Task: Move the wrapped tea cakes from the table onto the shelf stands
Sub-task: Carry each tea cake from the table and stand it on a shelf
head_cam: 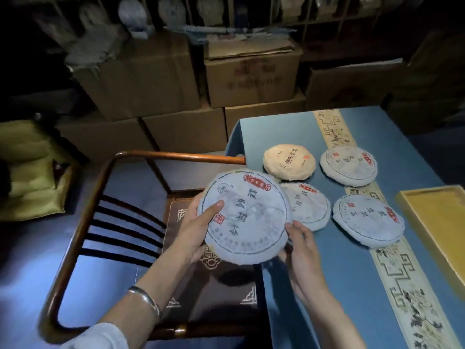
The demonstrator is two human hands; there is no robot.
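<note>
I hold one white-wrapped tea cake (249, 217) tilted above the chair and the table's left edge. My left hand (198, 230) grips its left rim with the thumb across the printed face. My right hand (300, 245) grips its lower right rim. Several more wrapped cakes lie flat on the blue table (352, 285): a tan one (289, 161), a white one (348, 165) at the back right, one (308, 205) partly behind the held cake, and one (368, 220) on the patterned runner. Dim shelf compartments (176, 11) with upright cakes line the top of the view.
A wooden armchair (105, 185) with a dark cushion stands against the table's left side. Stacked cardboard boxes (251, 76) fill the floor below the shelves. A yellow wooden tray (437, 222) lies at the table's right. A green cushion (32, 170) sits far left.
</note>
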